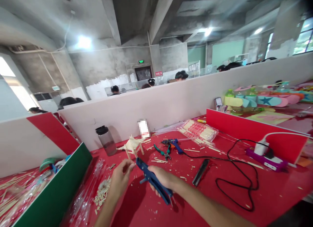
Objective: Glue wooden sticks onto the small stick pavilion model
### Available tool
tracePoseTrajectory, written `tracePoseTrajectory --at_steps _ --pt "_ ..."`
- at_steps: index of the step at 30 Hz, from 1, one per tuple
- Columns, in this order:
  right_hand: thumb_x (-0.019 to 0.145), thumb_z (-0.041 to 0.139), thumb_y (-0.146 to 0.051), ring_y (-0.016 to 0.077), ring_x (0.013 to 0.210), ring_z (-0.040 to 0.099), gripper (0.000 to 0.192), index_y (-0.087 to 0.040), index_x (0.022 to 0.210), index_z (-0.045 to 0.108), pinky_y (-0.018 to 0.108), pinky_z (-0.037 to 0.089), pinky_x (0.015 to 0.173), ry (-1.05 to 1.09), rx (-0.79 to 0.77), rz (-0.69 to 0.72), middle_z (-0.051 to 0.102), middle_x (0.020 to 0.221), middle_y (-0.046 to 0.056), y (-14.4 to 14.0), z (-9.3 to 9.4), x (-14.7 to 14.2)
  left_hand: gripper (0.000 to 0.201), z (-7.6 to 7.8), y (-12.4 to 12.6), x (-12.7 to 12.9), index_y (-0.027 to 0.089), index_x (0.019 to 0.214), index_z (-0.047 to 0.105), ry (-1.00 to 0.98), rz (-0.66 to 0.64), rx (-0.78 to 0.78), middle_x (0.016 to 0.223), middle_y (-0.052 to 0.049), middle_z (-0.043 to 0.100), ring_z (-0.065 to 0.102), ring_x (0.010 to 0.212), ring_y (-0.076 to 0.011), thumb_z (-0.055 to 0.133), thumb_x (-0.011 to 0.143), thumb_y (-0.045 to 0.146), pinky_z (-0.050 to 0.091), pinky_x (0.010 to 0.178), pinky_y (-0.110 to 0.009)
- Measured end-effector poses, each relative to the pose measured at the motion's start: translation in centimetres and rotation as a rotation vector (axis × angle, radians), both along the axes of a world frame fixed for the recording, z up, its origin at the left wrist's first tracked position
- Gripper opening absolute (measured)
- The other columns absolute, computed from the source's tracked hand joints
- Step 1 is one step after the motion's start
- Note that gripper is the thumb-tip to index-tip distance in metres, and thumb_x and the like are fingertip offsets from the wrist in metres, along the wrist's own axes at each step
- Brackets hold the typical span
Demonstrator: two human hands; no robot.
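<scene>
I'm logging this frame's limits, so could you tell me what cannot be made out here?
- Stick between left hand fingertips: too small, head view.
- Blue cutters blades: hidden at the fingertips; right hand wraps the handles.
- White item: blurred out.
- Left bins: cut by the edge.

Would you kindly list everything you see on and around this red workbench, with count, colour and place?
blue cutters: one, in right hand
thin stick: one, pale, at left fingertips
stick model: one, pale wood, behind the hands
bottle: one, dark-capped, back left
glue gun: one, blue, centre
pliers: one, green-handled, beside gun
stick packs: clear bags, back right
power strip: one, purple, right
black cable: one, looped, right
left hand: pinching stick
right hand: gripping cutters
</scene>
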State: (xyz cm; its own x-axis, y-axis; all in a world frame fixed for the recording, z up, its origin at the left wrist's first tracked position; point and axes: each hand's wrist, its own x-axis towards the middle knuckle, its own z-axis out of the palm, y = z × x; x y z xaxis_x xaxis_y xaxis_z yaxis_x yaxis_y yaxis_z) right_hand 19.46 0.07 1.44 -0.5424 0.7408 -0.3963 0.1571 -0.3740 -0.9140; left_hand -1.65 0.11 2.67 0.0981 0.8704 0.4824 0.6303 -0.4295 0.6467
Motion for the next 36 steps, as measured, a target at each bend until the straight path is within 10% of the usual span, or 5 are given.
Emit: tracePoseTrajectory --at_steps 10,19,29,36 --pt "0.101 0.035 -0.041 0.0291 0.102 0.064 0.040 -0.018 0.129 0.053 0.034 0.043 0.082 -0.709 0.933 -0.265 0.067 0.112 0.016 1.2 2.8 5.5 0.026 0.6 -0.6 0.7 0.018 0.082 0.064 -0.205 -0.130 -0.076 0.074 -0.001 0.066 0.062 0.069 -0.0164 0.060 0.089 0.043 0.050 0.068 -0.026" --pt "0.093 0.049 -0.040 0.0427 0.124 0.049 0.055 -0.009 0.138 0.050 0.054 0.038 0.096 -1.089 1.000 -0.231 0.055 0.132 0.028 2.0 -0.1 4.4 0.026 0.1 -0.9 0.8 0.019 0.082 0.060 -0.066 -0.170 -0.110 0.073 0.001 0.061 0.056 0.068 -0.0147 0.053 0.094 0.042 0.045 0.066 -0.025" --pt "0.087 0.062 -0.039 0.0412 0.123 0.048 0.047 -0.010 0.125 0.061 0.053 0.040 0.097 -1.106 1.048 -0.227 0.056 0.128 0.025 3.1 -0.7 4.8 0.021 -1.1 -0.3 0.7 0.020 0.082 0.058 0.157 -0.230 -0.119 0.080 -0.002 0.064 0.058 0.075 -0.0168 0.046 0.096 0.030 0.043 0.071 -0.026" --pt "0.092 0.065 -0.027 0.0214 0.106 0.060 0.021 -0.020 0.111 0.067 0.031 0.044 0.096 -0.404 1.324 -0.099 0.066 0.108 0.008 1.8 0.9 3.7 0.019 -0.2 -1.1 1.7 0.020 0.083 0.059 0.032 -0.230 -0.050 0.082 -0.003 0.063 0.058 0.075 -0.0170 0.050 0.095 0.031 0.046 0.072 -0.026"
